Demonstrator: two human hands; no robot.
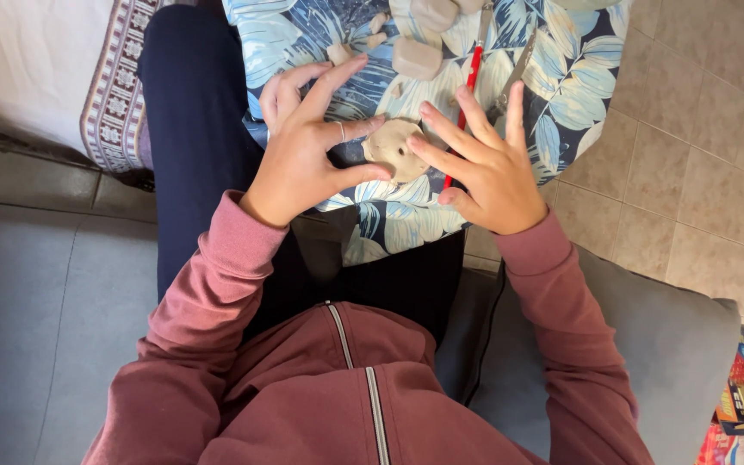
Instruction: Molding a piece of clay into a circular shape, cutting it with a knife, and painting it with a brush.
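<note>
Grey sofa cushions point(53, 327) fill the lower part of the view, with beige stone floor tiles point(699, 164) to the right and a pale blanket with a patterned woven border point(114, 95) at the upper left. Across the person's lap lies a cloth printed with blue and white leaves point(561, 77), which serves as the work surface.

At its middle sits one flat, roughly round piece of pale grey clay point(393, 146), matte, with a few small dents in its face. The left hand point(303, 159) is spread wide, the fingers fanned; its thumb and ring-bearing finger reach to the left edge of the clay disc. The right hand point(492, 168) is also spread, fingers straight and apart, the fingertips point(415, 142) touching the disc's right edge. Neither hand is closed around anything.

Beyond the disc lie two larger blocks of the same clay point(417, 58), blunt and soft-cornered, and about three small crumbs of it point(339, 53) near the left hand's fingertips. Two slim tools lie on the cloth: one with a red handle point(473, 73), running partly under the right hand, and one of plain metal point(518, 69) beside it. The sleeves are a dusty maroon fleece with a zip point(372, 387). At the lower right corner sits a small stack of colourful books point(738, 405).
</note>
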